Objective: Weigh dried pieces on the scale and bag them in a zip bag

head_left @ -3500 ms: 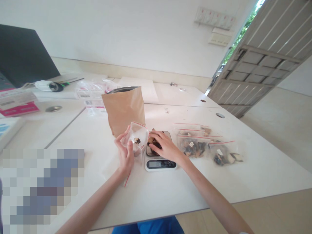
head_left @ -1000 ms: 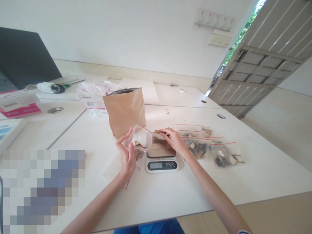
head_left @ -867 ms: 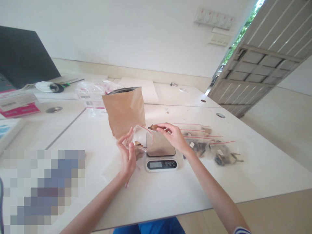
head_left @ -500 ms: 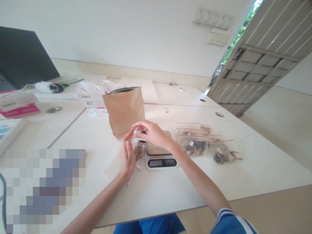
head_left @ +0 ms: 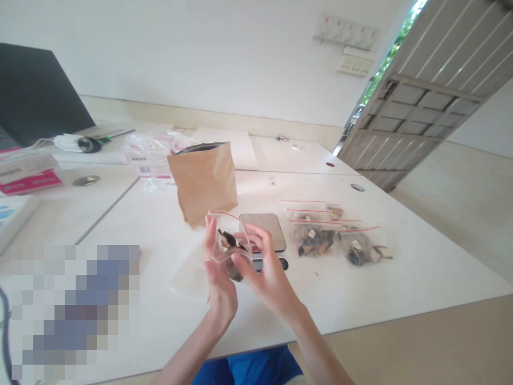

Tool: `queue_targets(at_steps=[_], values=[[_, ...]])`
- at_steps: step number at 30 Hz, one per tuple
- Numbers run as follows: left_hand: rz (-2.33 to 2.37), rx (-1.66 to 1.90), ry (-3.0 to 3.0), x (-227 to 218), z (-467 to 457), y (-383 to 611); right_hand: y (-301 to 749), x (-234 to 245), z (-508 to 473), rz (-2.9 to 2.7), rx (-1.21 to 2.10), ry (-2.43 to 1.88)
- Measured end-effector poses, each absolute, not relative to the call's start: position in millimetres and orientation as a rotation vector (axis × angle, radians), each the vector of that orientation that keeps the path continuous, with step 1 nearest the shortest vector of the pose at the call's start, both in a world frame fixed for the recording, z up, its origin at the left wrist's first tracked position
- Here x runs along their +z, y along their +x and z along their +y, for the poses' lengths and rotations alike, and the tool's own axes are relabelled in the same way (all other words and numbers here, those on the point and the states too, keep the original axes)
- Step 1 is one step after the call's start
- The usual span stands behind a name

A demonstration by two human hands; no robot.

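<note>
Between my two hands is a clear zip bag (head_left: 237, 222) with a red line along its spread mouth. Dark and pale brown dried pieces (head_left: 228, 239) show inside it. My left hand (head_left: 219, 283) grips the bag from the left, fingers curled up its side. On the other side my right hand (head_left: 267, 267) holds it, thumb at the near edge and fingers at the far edge. A kitchen scale (head_left: 266, 227) with a metal plate lies just behind, its display partly covered by my right hand. A brown paper pouch (head_left: 206, 184) stands open-topped beyond the bag.
Several filled zip bags (head_left: 315, 240) lie right of the scale. Flat clear plastic (head_left: 186, 278) rests left of my hands. Farther back are plastic-wrapped packs (head_left: 148, 158), a dark monitor (head_left: 40, 96) and pink-and-white boxes (head_left: 30, 174). The table's front edge runs near my lap.
My hands have drawn the zip bag nearer and spread its mouth, so the pieces inside show. My right hand has moved off the scale's plate, which is now uncovered.
</note>
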State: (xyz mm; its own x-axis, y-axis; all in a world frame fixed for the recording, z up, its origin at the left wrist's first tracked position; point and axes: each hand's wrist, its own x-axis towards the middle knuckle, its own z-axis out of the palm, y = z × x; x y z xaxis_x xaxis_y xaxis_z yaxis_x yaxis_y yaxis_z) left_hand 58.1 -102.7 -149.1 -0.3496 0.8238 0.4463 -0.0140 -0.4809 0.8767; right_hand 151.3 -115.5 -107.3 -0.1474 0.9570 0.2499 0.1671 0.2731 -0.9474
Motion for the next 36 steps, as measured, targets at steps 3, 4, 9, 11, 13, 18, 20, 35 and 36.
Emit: queue_targets(at_steps=[3, 4, 9, 11, 13, 18, 20, 35, 36], values=[[1.125, 1.981, 1.281, -149, -112, 57, 159, -112, -115, -1.374, 1.022, -1.062], [1.196, 2.019, 1.278, -148, -113, 53, 164, -113, -114, -1.322, 1.021, -1.071], [1.328, 1.735, 1.225, -146, -103, 23, 184, -120, -107, -1.192, 0.875, -1.146], [1.24, 1.573, 1.146, -146, -98, 18, 184, -126, -105, -1.133, 0.822, -1.16], [1.163, 1.548, 1.079, -147, -95, 18, 181, -133, -102, -1.042, 0.787, -1.172], [1.138, 1.557, 1.088, -153, -94, 17, 181, -148, -97, -0.912, 0.736, -1.175], [1.175, 1.578, 1.044, -155, -94, 14, 184, -151, -97, -0.954, 0.704, -1.219], [1.133, 1.317, 1.098, -166, -97, 13, 212, -173, -107, -1.038, 0.735, -1.263], [1.145, 1.313, 1.104, -166, -98, 14, 214, -175, -108, -1.029, 0.751, -1.242]])
